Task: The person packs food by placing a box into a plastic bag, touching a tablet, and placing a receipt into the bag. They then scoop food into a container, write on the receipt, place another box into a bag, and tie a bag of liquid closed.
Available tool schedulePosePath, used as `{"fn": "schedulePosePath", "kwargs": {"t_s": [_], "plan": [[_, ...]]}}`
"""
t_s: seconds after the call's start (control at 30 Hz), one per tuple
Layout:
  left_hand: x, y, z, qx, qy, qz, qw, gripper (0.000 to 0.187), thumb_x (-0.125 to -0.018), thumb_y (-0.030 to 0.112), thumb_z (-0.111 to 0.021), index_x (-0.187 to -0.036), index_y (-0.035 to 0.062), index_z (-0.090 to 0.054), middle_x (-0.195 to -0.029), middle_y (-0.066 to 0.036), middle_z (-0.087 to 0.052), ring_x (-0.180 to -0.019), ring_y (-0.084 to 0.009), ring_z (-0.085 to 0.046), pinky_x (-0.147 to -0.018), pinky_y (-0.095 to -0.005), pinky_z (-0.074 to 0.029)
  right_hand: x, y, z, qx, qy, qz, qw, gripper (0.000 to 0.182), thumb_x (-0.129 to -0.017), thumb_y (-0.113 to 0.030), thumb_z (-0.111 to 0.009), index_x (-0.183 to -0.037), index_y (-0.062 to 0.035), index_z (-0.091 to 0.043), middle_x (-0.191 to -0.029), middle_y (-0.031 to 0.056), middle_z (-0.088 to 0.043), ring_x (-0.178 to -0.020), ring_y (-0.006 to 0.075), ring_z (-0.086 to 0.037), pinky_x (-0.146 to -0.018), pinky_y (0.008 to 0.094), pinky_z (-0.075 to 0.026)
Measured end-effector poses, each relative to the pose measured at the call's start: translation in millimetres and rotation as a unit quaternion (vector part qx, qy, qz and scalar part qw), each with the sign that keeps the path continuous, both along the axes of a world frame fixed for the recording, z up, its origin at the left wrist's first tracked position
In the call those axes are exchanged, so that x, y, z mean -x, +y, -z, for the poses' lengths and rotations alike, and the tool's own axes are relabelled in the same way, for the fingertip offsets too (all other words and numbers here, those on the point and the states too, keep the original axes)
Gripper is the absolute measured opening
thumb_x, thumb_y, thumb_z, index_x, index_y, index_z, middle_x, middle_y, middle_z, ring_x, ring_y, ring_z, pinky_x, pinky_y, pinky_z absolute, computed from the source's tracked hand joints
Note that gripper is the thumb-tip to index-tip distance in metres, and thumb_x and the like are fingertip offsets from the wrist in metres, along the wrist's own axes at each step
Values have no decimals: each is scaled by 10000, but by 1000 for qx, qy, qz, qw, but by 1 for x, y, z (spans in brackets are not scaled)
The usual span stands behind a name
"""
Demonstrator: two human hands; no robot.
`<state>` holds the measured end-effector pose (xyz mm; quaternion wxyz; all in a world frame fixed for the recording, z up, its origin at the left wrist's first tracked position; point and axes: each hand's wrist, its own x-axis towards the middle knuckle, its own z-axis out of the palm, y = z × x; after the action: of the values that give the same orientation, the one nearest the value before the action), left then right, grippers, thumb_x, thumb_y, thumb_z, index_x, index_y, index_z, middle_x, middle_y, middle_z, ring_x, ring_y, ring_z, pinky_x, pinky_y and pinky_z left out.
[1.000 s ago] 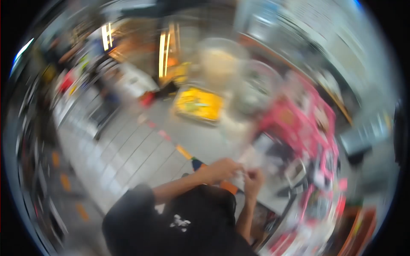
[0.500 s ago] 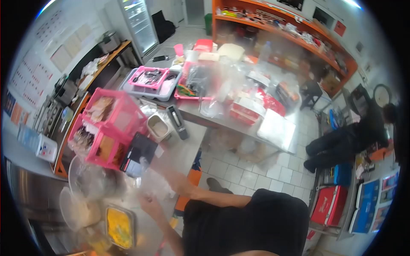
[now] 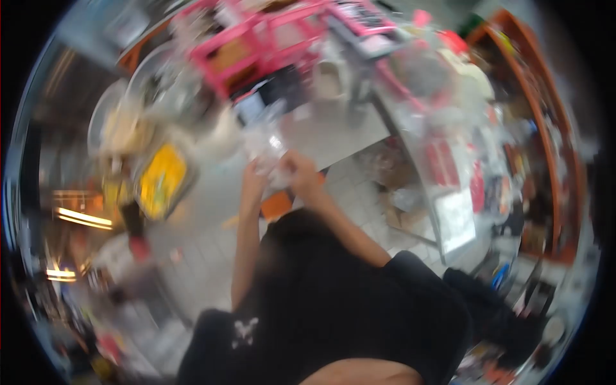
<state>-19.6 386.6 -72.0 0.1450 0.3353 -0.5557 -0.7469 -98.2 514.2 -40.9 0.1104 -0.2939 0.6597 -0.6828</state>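
A crinkled clear plastic bag is held out in front of my body, over the edge of the metal table. My left hand closes on its near left side. On the right side, my right hand pinches it with bent fingers. Motion blur hides the fingertips and whatever the bag may contain. Just beyond the bag lies a dark flat device with a pale panel. A tray of yellow food sits to the left of my hands.
Pink crates stand behind the dark device. Large clear tubs are at the left, and a metal container is right of the device. A second table holds several packages. A person in dark clothes is at lower right.
The view has swung round and down, so the table and crates now appear higher. My hands have come close together, both on the plastic bag.
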Motion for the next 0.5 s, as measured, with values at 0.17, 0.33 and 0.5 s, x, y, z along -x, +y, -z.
{"fn": "schedulePosePath", "kwargs": {"t_s": [0.17, 0.33, 0.5], "plan": [[-5, -3, -3, -1, -3, 45, 999, 55, -831, -7, -592, -865, -5, -636, -704, 9, -520, -660, -92, -521, -638, -262, -481, 19, 6, -9, -90, -4, 26, 996, 139, -794, -31, -693, -792, -36, -554, -668, 24, -506, -615, 118, -447, -573, 267, -388], [-20, -4, 5, 357, -93, -41, 928, 101, -819, -61, -541, -765, 24, -552, -745, -30, -610, -708, -106, -591, -642, -266, -495, 22, -5, 8, -114, 65, 91, 987, 108, -824, -29, -678, -847, -31, -573, -711, 28, -555, -623, 117, -481, -570, 278, -406], [-15, 7, -31, -70, 73, -159, 982, 109, -828, -46, -564, -747, 21, -535, -727, -13, -587, -715, -62, -539, -618, -254, -457, 5, -21, 12, -65, -40, 57, 995, 116, -840, 17, -627, -949, -10, -597, -788, 57, -585, -697, 139, -546, -626, 290, -458]]}}
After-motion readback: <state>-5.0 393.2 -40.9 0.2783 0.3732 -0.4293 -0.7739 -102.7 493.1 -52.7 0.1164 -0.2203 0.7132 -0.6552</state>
